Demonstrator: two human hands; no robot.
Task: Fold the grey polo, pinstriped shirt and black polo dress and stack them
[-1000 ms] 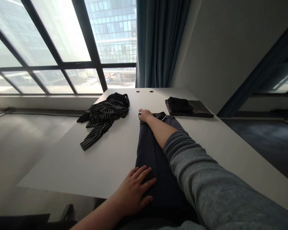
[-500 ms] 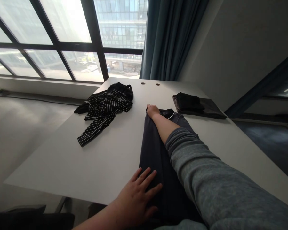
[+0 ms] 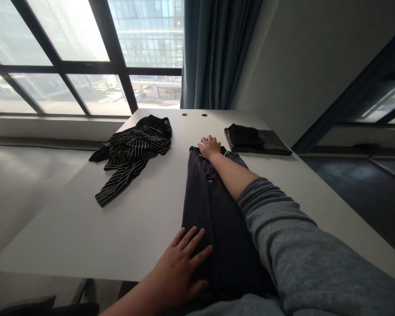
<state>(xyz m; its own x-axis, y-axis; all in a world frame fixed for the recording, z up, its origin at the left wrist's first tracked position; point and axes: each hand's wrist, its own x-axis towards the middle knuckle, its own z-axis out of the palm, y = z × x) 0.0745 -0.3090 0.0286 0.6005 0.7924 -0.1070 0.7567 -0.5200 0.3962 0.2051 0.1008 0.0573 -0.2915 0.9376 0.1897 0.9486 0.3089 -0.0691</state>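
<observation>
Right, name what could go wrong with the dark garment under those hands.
The dark garment is puckered just below the right hand, so pressing there might set a crease. Its lower end reaches toward the near edge of the table, so it could slip if the left hand, spread on it, lifts. The grey sleeve crosses above its side and may drag the cloth.

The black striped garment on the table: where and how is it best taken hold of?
Probably by its sleeve-like part, pinched at the end from the near side: this lies stretched out toward the near left of the table, while the rest of the garment is a crumpled heap.
</observation>
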